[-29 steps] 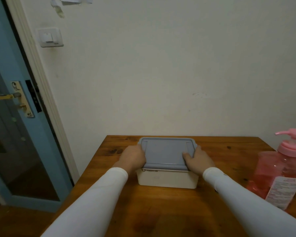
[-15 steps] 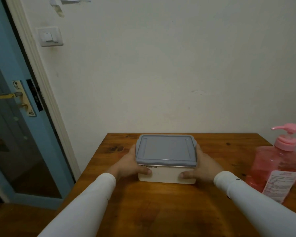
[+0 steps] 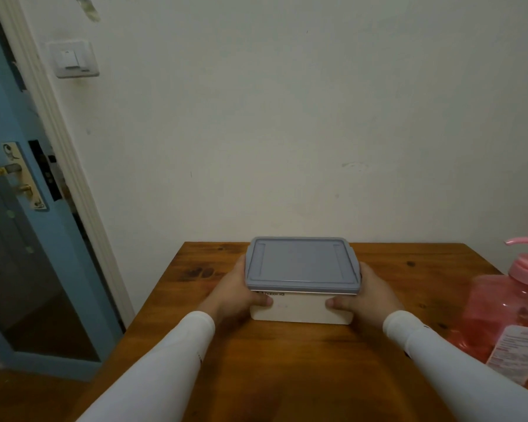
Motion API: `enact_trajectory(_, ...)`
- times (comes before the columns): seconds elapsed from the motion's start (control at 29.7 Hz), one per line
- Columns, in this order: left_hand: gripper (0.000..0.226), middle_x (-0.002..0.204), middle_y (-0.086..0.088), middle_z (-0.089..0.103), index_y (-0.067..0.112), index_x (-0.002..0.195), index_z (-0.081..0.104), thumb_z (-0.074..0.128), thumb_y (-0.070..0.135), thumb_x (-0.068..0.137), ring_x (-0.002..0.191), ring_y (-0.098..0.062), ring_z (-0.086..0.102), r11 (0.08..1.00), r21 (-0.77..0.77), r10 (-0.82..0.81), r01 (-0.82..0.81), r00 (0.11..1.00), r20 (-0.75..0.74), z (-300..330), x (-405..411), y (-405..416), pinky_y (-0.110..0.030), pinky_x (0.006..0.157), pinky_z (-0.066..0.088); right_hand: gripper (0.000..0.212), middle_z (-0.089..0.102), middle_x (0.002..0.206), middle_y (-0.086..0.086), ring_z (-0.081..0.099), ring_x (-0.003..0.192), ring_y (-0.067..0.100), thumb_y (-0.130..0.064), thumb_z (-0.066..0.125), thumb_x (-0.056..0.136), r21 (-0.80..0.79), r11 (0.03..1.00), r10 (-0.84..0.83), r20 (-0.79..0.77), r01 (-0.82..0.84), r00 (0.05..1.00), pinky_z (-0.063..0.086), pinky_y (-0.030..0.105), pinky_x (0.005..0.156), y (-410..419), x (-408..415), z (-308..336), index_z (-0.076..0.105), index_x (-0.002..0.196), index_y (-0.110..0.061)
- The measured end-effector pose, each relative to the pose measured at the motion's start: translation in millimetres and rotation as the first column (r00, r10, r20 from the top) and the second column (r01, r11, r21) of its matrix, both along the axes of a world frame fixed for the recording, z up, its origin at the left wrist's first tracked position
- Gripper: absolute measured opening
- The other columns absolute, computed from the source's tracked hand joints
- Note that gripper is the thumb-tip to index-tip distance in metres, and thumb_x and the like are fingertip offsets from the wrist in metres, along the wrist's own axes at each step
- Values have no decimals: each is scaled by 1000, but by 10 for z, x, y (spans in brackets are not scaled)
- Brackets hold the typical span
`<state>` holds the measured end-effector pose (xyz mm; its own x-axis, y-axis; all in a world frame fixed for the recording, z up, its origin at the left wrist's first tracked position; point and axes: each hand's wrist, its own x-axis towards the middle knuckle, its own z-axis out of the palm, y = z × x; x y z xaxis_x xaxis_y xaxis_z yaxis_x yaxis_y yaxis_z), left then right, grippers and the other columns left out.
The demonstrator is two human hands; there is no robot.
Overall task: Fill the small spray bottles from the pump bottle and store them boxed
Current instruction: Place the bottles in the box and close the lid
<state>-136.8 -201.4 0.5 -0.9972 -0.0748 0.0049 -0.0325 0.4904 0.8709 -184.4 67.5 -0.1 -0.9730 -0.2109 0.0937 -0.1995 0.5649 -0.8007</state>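
Note:
A white storage box [image 3: 301, 310] with a grey lid [image 3: 301, 263] closed on it stands in the middle of the wooden table [image 3: 287, 376]. My left hand [image 3: 235, 295] grips its left side, thumb on the front wall. My right hand [image 3: 368, 295] grips its right side the same way. A large pink pump bottle [image 3: 512, 312] with a pink pump head stands at the table's right edge. No small spray bottles show; the box's inside is hidden by the lid.
A pale wall rises just behind the table's far edge. On the left are a blue door [image 3: 9, 239] with a brass handle, a white door frame and a wall switch [image 3: 72, 59].
My hands slid from the lid's top edges down to the box's sides. The lid now sits flat on the box. The camera view shifted slightly.

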Motion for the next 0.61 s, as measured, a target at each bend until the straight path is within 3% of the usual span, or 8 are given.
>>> enact_trajectory(0.2,97,122,14,54,30,142,29,86,13,66,117,-10,50,1000,0,7,-7,1000,-23,-5,-353,7,-28,96,45,83,60,116,-7,57,106,16,-27,89,58,25,1000,-2,13,1,1000,48,30,91,-40,-356,18,44,128,-23)
enact_trajectory(0.61,89,119,12,57,31,132,36,88,14,62,113,-13,54,1000,6,27,-27,1000,-15,-20,-959,-68,-31,95,49,78,62,114,-8,57,102,13,-26,90,58,-24,999,-29,20,29,999,46,28,90,-116,-907,-3,48,124,-24)
